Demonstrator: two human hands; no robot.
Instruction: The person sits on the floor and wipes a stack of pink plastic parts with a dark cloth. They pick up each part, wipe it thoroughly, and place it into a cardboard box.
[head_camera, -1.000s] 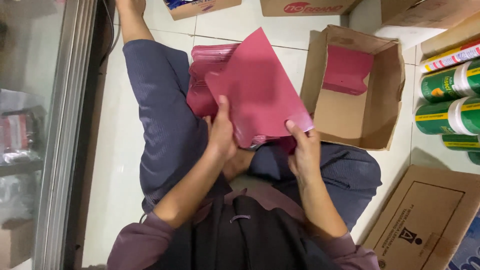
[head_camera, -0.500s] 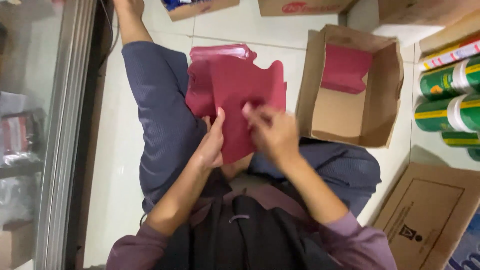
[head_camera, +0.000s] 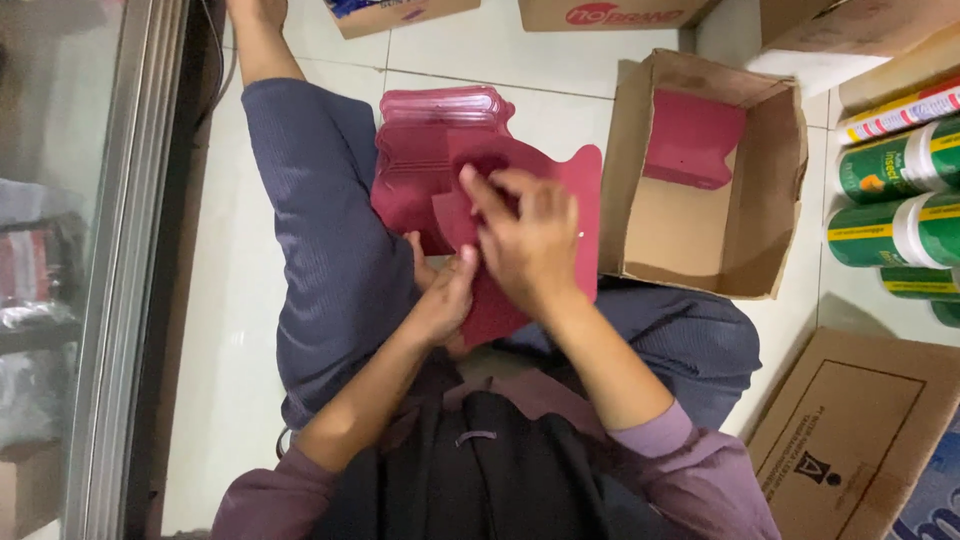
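I sit on the floor with a dark red plastic bag (head_camera: 575, 215) held over my lap. My left hand (head_camera: 445, 295) pinches its lower left edge. My right hand (head_camera: 525, 235) lies across the middle of the bag, fingers pressing a fold toward the left. Behind the bag a stack of the same red bags (head_camera: 440, 130) rests against my left leg. An open cardboard box (head_camera: 775, 180) to the right holds folded red bags (head_camera: 692, 140) standing at its far end.
Green cans (head_camera: 890, 200) lie at the right edge. A flat cardboard box (head_camera: 860, 440) sits at the lower right, more boxes (head_camera: 600, 12) at the top. A metal door frame (head_camera: 125, 270) runs down the left. The floor is white tile (head_camera: 225, 340).
My right hand has moved from the bag's right edge across to its middle, folding the bag over toward the left. The left hand has kept its grip low on the bag.
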